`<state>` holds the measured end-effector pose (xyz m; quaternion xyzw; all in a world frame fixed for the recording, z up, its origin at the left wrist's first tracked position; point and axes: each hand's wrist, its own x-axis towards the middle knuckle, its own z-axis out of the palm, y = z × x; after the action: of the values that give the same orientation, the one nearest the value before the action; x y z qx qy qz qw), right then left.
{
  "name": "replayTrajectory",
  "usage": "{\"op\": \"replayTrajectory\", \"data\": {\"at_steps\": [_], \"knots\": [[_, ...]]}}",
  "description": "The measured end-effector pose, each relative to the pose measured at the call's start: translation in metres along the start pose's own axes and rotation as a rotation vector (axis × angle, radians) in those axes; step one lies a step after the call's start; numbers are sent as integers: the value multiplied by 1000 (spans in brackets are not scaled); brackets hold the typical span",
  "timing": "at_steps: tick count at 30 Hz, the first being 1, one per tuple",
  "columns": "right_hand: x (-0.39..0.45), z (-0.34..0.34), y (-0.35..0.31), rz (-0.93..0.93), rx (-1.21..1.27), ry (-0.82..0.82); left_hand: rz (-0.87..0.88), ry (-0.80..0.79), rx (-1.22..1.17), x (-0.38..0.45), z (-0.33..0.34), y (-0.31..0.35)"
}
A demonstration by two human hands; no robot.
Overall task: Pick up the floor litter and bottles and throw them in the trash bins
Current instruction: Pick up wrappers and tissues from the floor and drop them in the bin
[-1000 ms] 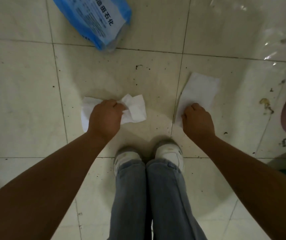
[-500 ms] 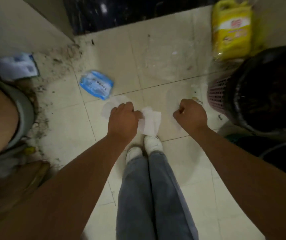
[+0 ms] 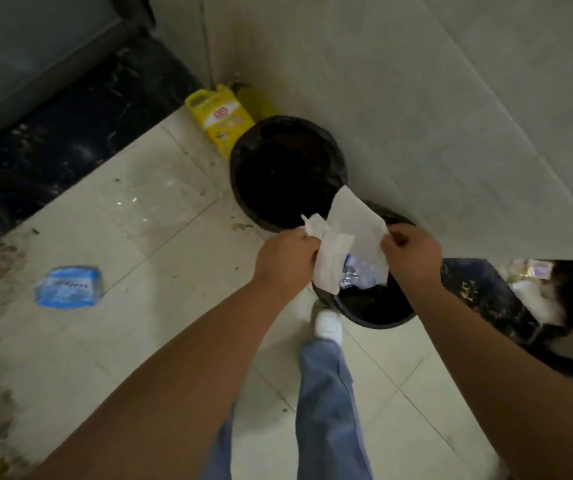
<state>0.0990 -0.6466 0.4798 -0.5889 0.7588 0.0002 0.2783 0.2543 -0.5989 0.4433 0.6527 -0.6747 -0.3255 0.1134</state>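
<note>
White tissues (image 3: 351,233) hang at centre over a black-lined bin (image 3: 375,306); a second black bin (image 3: 287,171) sits above it. A yellow jug (image 3: 221,121) with a red-and-white label stands at upper centre. A blue-and-white packet (image 3: 68,287) lies at left on cream floor tiles (image 3: 122,209).

Dim light falls on a dirty cream tiled floor (image 3: 112,209) meeting a pale grey wall (image 3: 416,98).

The near trash bin (image 3: 375,306) is partly hidden behind the white tissues (image 3: 347,237) and both hands. The print on the blue packet (image 3: 68,286) is too blurred to read.
</note>
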Motion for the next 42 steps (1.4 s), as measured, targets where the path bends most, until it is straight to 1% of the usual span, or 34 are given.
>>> {"op": "replayTrajectory", "data": {"at_steps": [2, 4, 6, 7, 8, 10, 11, 13, 16, 19, 22, 24, 26, 27, 31, 34, 37, 40, 42], "knots": [[15, -14, 40, 107, 53, -20, 56, -115, 55, 20, 24, 39], [32, -19, 76, 174, 50, -79, 12, -184, 118, 44, 57, 68], [45, -15, 108, 214, 25, -153, 16, -199, 33, 62, 91, 85], [51, -11, 122, 222, 23, -179, 13, -198, 53, 70, 110, 88], [56, -7, 134, 233, 36, -201, -10, -257, 113, 78, 130, 91], [61, 0, 157, 250, 37, -254, -96, -456, 190, 84, 166, 90], [65, 4, 167, 240, 22, -292, -149, -516, 221, 87, 180, 90], [76, 12, 186, 184, -23, -397, -246, -579, 273, 88, 198, 89], [87, 20, 199, 149, -111, -564, -335, -637, 317, 83, 207, 85], [88, 25, 200, 63, -216, -652, -329, -628, 343, 77, 206, 81], [90, 29, 188, -105, -342, -636, -375, -558, 328, 69, 188, 73], [89, 31, 170, -272, -493, -623, -450, -503, 319, 56, 168, 65], [88, 33, 141, -417, -570, -605, -550, -446, 311, 39, 144, 52], [86, 34, 123, -472, -569, -595, -601, -412, 306, 30, 131, 44], [67, 44, 28, -685, -432, -550, -797, -265, 277, -10, 74, -3], [53, 64, -49, -921, -493, -458, -936, -153, 254, -41, 33, -54], [42, 94, -126, -987, -563, -483, -1071, -57, 213, -72, -4, -117], [32, 136, -189, -972, -584, -459, -1139, -34, 153, -101, -36, -185], [20, 166, -224, -945, -616, -435, -1165, -50, 114, -119, -51, -227]]}}
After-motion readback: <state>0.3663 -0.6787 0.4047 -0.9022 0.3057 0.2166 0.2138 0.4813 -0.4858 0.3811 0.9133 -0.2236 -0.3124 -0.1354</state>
